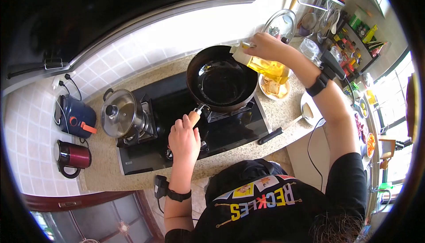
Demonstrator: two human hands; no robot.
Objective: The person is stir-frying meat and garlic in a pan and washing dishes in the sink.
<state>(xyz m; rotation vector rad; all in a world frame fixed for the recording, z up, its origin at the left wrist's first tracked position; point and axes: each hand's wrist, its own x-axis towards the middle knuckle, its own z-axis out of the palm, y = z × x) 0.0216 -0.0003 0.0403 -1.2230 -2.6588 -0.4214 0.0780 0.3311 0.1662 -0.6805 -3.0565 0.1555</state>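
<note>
My left hand (184, 140) is wrapped round the wooden handle (194, 117) of a black wok (223, 83), which sits on the right burner of the stove. In my right hand (267, 47) is an oil bottle (267, 67) with yellow oil inside. The bottle is tilted, its pale top end over the wok's right rim. Dark, shiny patches show on the wok's inner surface; a stream of oil cannot be made out. Below the bottle, a bowl (287, 93) of browned bread-like slices stands on the counter, right of the wok.
A lidded steel pot (118, 113) stands on the left burner. Farther left are a blue appliance (79, 115) and a red kettle (74, 156). A black-handled spatula (281, 133) rests partly on a white plate (312, 110). Spice jars (347, 50) and utensils line the right corner.
</note>
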